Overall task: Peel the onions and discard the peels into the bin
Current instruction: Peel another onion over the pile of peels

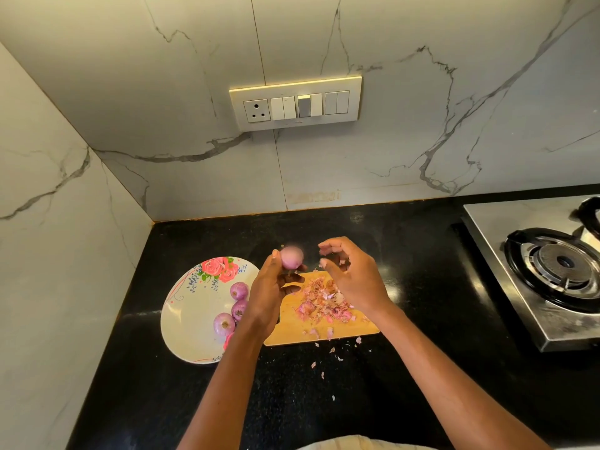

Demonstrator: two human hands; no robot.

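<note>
Onions (238, 306), three peeled on floral plate (181, 323) at left of black bench (324, 401), left hand (271, 287) pinching a fourth onion (291, 257) aloft, peels (324, 302) heaped on wooden board (292, 326), right hand (350, 274) loosely curled, empty, above them, gas stove (552, 271) far right.

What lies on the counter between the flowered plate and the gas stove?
In the head view, the wooden cutting board with a heap of onion peels; beyond it, bare black counter up to the stove. The plate sits left.
</note>
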